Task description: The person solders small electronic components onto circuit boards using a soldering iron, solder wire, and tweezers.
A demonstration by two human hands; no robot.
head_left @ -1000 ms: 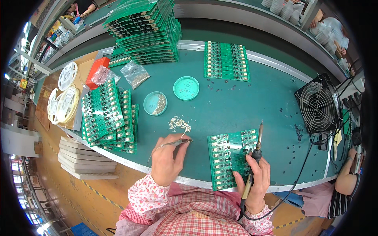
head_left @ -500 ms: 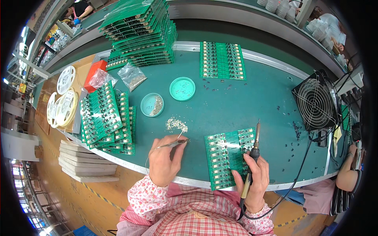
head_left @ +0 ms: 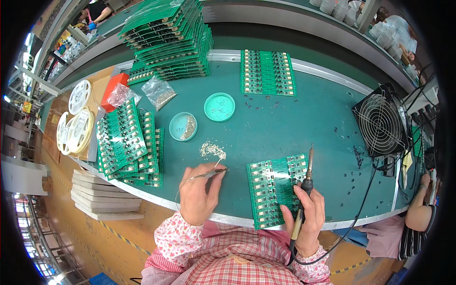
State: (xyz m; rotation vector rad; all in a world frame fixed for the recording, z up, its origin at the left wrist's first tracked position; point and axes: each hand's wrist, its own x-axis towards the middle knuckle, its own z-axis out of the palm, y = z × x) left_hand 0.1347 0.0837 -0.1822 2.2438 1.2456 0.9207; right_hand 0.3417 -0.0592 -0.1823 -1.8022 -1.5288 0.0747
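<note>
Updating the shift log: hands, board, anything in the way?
Left hand holding tweezers. Right hand holding soldering iron. Circuit-board panel flat, lower right partly covered by right hand. Loose pale components beyond tweezers.

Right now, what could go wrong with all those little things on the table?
The right hand holds a soldering iron at the green circuit board; if it's hot, a slip might burn skin or mark the board.

The left hand, with tweezers, is close to a loose pile of tiny pale parts; a bump could scatter them.

The tall stack of boards looks uneven, so a knock might make some slide.
</note>
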